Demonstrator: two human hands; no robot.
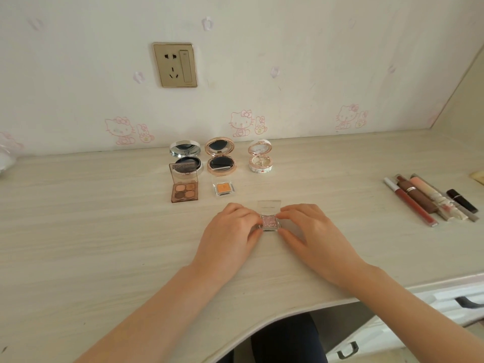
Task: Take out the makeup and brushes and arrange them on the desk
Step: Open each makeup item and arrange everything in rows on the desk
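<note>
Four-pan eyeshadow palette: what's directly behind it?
The open silver compact stands right behind the four-pan palette. Its mirror lid and most of its dark pan show. The palette's raised clear lid covers the front of its base, so contact cannot be told.

Both forearms stretched forward, converging — left hand and right hand palms down, fingertips pinching one small pink case.

A pale wood-grain tabletop meets cream wallpaper with pink cartoon cats, bearing a gold-framed wall socket; white drawers below right.

pink pan edges hidden, lid lettering illegible
</note>
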